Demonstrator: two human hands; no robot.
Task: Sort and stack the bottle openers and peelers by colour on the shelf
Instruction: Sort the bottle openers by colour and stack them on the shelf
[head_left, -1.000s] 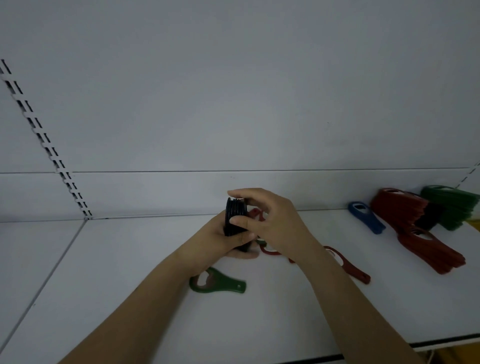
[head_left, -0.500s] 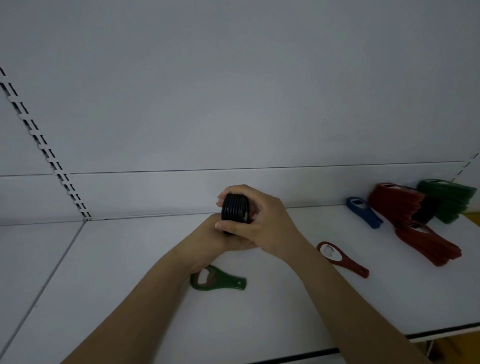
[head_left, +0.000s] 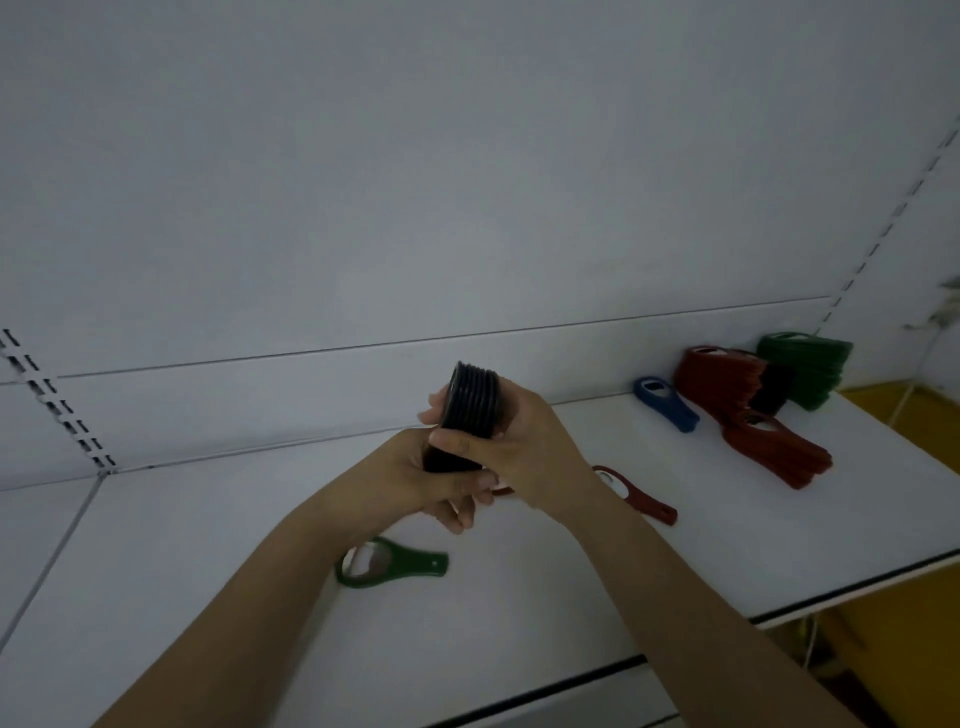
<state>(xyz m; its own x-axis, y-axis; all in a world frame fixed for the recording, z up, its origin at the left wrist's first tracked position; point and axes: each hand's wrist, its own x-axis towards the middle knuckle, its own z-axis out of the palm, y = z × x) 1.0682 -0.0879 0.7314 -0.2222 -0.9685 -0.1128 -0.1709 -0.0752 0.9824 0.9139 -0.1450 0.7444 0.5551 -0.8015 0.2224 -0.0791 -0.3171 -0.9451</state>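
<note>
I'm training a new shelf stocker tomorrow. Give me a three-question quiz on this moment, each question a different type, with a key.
1. True or false: the black stack lies flat on the shelf.
2. Multiple choice: which loose opener lies nearest the shelf's front edge? A) the blue opener B) the green opener C) the loose red opener
3. Fill in: at the far right, the stack nearest the back wall is ____.

Key
1. False: the left hand and the right hand hold it together above the shelf.
2. B.
3. Green: the green stack stands behind the red stack.
</note>
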